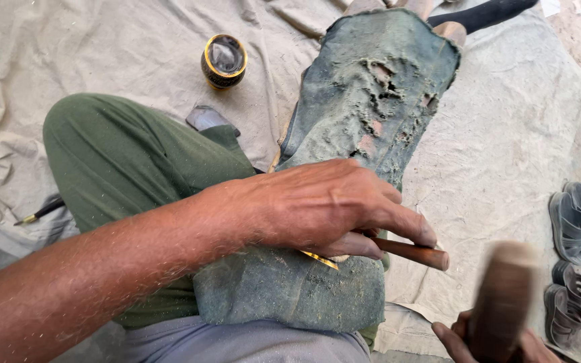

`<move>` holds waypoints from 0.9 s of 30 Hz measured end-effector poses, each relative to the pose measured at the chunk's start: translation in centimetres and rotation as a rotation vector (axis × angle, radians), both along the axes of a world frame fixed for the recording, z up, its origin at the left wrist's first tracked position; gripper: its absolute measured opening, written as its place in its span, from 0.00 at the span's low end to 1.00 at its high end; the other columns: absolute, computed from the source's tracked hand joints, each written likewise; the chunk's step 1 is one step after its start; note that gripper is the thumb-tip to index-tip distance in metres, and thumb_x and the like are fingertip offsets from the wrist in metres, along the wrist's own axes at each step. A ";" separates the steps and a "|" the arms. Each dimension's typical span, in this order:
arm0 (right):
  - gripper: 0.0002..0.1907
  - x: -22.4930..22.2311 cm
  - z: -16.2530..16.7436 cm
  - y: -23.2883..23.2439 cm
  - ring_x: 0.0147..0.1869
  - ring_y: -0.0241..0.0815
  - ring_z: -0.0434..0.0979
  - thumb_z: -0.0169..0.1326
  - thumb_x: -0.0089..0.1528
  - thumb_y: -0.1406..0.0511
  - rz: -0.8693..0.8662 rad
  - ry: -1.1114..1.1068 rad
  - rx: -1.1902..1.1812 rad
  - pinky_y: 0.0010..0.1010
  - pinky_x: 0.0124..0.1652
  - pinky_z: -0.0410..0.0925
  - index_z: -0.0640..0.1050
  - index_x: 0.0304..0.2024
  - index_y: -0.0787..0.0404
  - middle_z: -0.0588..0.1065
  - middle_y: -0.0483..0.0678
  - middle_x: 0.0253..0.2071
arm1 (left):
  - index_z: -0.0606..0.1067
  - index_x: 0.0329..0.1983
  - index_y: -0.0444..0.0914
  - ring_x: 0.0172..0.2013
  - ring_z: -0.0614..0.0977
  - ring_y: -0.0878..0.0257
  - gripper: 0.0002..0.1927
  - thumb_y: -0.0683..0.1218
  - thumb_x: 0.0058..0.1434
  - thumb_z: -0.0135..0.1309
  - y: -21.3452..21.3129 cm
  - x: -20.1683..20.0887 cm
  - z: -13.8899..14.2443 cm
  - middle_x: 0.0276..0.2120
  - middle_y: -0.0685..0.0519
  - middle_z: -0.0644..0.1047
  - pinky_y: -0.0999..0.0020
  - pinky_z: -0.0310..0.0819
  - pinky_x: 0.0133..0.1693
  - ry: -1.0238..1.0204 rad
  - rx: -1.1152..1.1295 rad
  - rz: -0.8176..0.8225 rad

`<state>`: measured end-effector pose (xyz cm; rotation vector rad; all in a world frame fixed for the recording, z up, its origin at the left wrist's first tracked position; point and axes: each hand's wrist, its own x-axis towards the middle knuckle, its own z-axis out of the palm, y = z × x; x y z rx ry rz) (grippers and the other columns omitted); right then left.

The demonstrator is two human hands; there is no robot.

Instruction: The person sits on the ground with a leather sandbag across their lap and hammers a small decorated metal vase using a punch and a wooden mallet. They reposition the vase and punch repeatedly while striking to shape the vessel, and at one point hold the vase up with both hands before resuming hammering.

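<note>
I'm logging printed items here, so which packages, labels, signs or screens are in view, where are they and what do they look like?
No signs or screens.
Small round container: on the cloth, beyond the green-trousered knee; black sides with a gold pattern, gold rim, shiny top. Whether it bears a label cannot be told.

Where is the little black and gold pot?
In the head view, the black and gold pot stands on the beige cloth at the upper left, beyond the green-trousered knee and left of the worn dark pad.

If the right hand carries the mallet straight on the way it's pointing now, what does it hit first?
Most likely the brown wooden butt of the chisel that the left hand holds: the blurred mallet in the right hand points up-left at it. Depth is hard to judge.
</note>
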<state>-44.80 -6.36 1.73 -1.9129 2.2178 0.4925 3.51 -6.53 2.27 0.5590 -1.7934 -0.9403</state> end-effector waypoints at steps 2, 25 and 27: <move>0.15 -0.4 -0.1 0.2 0.34 0.35 0.79 0.65 0.59 0.54 -0.001 0.023 0.028 0.30 0.45 0.78 0.77 0.41 0.51 0.77 0.43 0.30 | 0.72 0.60 0.43 0.38 0.85 0.55 0.29 0.45 0.53 0.65 -0.2 0.5 0.5 0.40 0.50 0.83 0.58 0.77 0.41 0.003 0.038 -0.024; 0.14 -3.2 -4.4 8.6 0.32 0.36 0.78 0.65 0.59 0.58 -0.207 -0.313 -0.270 0.32 0.43 0.77 0.74 0.42 0.50 0.74 0.42 0.28 | 0.74 0.55 0.46 0.40 0.84 0.48 0.27 0.43 0.51 0.66 -1.6 -0.4 1.0 0.36 0.50 0.84 0.51 0.75 0.37 -0.212 0.024 -0.256; 0.14 -2.9 -4.6 9.1 0.32 0.36 0.78 0.65 0.59 0.58 -0.216 -0.328 -0.279 0.32 0.43 0.77 0.74 0.42 0.50 0.74 0.42 0.28 | 0.74 0.55 0.47 0.39 0.84 0.49 0.26 0.44 0.51 0.66 -1.7 -0.4 1.0 0.34 0.50 0.84 0.49 0.73 0.36 -0.267 0.032 -0.284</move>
